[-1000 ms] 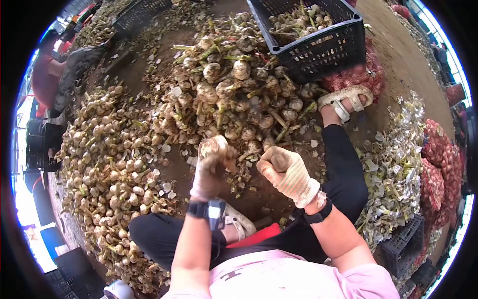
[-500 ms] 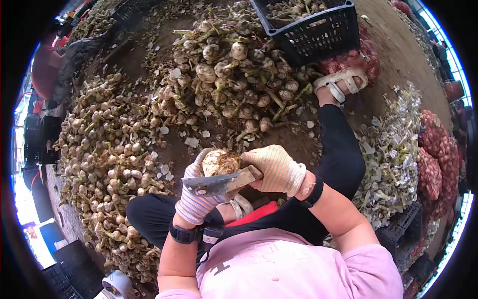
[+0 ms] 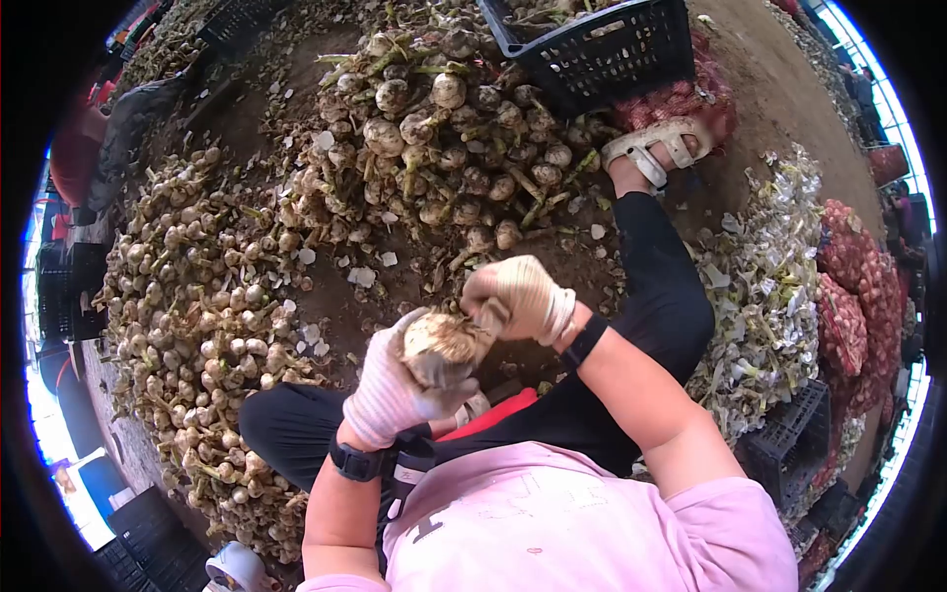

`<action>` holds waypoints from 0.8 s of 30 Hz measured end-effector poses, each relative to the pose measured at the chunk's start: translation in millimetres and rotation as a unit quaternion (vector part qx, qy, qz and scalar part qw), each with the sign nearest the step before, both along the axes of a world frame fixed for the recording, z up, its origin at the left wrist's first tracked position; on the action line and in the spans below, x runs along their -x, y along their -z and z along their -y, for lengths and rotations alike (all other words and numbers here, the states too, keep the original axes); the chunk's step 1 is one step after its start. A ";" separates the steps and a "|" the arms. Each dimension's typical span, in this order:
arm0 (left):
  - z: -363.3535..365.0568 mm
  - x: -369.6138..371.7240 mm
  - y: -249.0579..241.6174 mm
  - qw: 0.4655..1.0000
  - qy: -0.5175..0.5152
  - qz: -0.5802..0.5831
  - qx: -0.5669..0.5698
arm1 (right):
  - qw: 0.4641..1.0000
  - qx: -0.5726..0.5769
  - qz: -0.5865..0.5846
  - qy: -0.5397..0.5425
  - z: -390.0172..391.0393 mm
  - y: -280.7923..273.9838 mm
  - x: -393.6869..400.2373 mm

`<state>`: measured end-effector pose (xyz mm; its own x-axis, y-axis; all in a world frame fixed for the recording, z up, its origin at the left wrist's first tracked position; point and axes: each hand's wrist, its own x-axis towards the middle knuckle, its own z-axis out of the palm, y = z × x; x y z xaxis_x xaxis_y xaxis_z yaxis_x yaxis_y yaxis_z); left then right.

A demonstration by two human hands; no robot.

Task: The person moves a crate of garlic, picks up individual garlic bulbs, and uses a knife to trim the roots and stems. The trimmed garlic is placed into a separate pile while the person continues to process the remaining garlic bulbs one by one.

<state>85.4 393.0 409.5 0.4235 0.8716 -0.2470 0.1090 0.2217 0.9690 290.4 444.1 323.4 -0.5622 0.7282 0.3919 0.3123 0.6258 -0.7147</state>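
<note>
Gloved in striped knit, my left hand (image 3: 385, 390) is wrapped round a garlic bulb (image 3: 434, 340), its rooty side turned up. My right hand (image 3: 526, 299), in a matching glove, grips a knife (image 3: 491, 318) by its short handle. The blade is smeared by motion close to the bulb, and part of it is hidden. Both hands are in front of my lap. Beyond them rises a heap of untrimmed garlic (image 3: 424, 148) with stalks and soil on it.
Garlic bulbs (image 3: 187, 345) are spread at the left. A black crate (image 3: 602, 59) stands at the top, beside a red net bag (image 3: 691, 94). Pale garlic peelings (image 3: 764, 306) and full red net bags (image 3: 863, 306) lie at the right. A person (image 3: 79, 153) is at the far left.
The knife blade has swung from lying across the near side of the bulb toward its right side. My right hand has turned and risen slightly; my left still holds the bulb.
</note>
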 end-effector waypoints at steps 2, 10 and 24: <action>5.2 12.4 -7.6 0.985 0.106 0.131 0.030 | 0.971 0.131 0.064 0.191 -11.1 27.9 -16.6; -16.4 39.6 2.2 0.930 -0.183 0.313 0.061 | 0.893 0.376 -0.209 0.134 5.7 -14.0 1.5; -17.5 8.5 -4.3 0.648 -0.152 0.733 0.141 | 0.857 0.472 -0.168 0.120 19.9 43.3 54.0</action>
<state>76.9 410.5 413.8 0.2030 0.9774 0.0581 -0.9728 0.2081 -0.1022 236.3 424.2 280.1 -0.3237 0.8884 -0.3256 0.0288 -0.3347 -0.9419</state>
